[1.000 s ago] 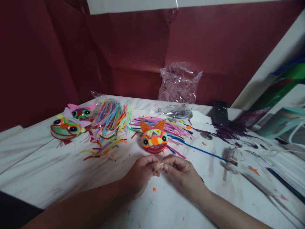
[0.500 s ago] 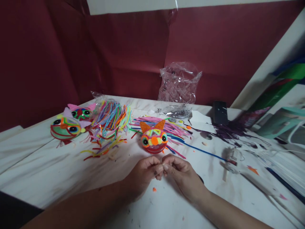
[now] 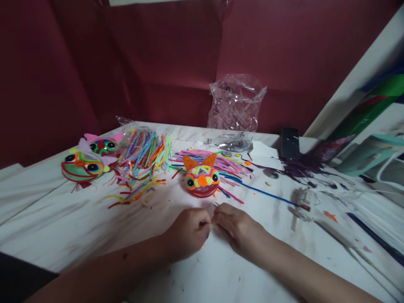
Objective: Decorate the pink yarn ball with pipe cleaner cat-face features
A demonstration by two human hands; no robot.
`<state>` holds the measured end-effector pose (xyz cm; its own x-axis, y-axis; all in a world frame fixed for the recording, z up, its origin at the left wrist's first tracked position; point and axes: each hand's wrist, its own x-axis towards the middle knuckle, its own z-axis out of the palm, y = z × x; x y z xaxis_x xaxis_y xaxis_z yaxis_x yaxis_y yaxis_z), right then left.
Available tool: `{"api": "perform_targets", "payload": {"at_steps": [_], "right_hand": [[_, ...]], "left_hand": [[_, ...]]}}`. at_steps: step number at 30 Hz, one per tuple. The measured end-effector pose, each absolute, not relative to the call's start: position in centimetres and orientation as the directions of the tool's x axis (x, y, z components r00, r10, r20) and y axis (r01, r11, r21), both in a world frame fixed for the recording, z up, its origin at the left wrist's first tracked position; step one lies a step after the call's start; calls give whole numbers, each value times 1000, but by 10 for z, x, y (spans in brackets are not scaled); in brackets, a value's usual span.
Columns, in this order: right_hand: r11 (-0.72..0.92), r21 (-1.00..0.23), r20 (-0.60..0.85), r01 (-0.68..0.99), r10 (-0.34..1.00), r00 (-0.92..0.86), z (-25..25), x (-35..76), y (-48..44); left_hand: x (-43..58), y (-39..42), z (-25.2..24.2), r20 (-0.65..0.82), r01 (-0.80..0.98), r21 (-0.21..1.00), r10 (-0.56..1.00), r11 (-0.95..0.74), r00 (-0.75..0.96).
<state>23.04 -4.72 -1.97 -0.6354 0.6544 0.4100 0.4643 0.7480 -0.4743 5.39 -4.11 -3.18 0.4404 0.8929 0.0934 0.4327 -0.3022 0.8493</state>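
My left hand (image 3: 191, 230) is closed, its fingertips pinched at the right side of the fist. My right hand (image 3: 238, 227) is closed too, and its fingertips meet those of the left. A thin pale tip pokes up by the right fingers; what the hands pinch is too small and too covered to name. Just beyond them stands a round animal-face craft (image 3: 202, 180) with orange ears, big black-centred eyes and a red mouth. Neither hand touches it. An orange speck lies partly hidden beneath the left hand.
Two more face crafts, one with lilac ears (image 3: 83, 166) and one with pink ears (image 3: 104, 145), sit at left. Bundled pipe cleaners (image 3: 143, 147) and loose ones (image 3: 176, 158) lie behind. A clear bag (image 3: 236, 105), a black box (image 3: 289, 143) and a glue gun (image 3: 334, 233) are also around.
My hands have turned and closed more tightly, knuckles up, with the right fingers tilted forward. The view has shifted slightly. The crafts stay where they were.
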Motion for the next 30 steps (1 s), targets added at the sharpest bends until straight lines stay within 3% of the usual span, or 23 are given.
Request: {"api": "perform_targets", "payload": {"at_steps": [3,6,9,13,17,26,30], "right_hand": [[611,-654,363,446,770,-524,-25,228,-47],[331,-904,216,270,900,-380,-28,225,-44],[137,-986,104,90,948,-302,-33,221,-43],[167,-985,154,41,963,-221,-36,216,-47],[269,-955,236,126,945,-227,-32,216,-49],[228,-952,143,204,921,-361,-29,225,-44],[461,-806,284,372,851,-441,-25,229,-43]], "left_hand": [[54,-42,-28,222,465,781,881,-417,417],[55,-43,-22,210,378,868,928,-322,309],[56,-44,-20,208,277,919,942,-280,264],[57,-45,-22,223,302,907,944,-292,245],[58,-44,-20,227,367,875,938,-315,263],[53,-39,-17,209,411,847,922,-337,326],[53,-38,-24,258,457,795,904,-399,340]]}}
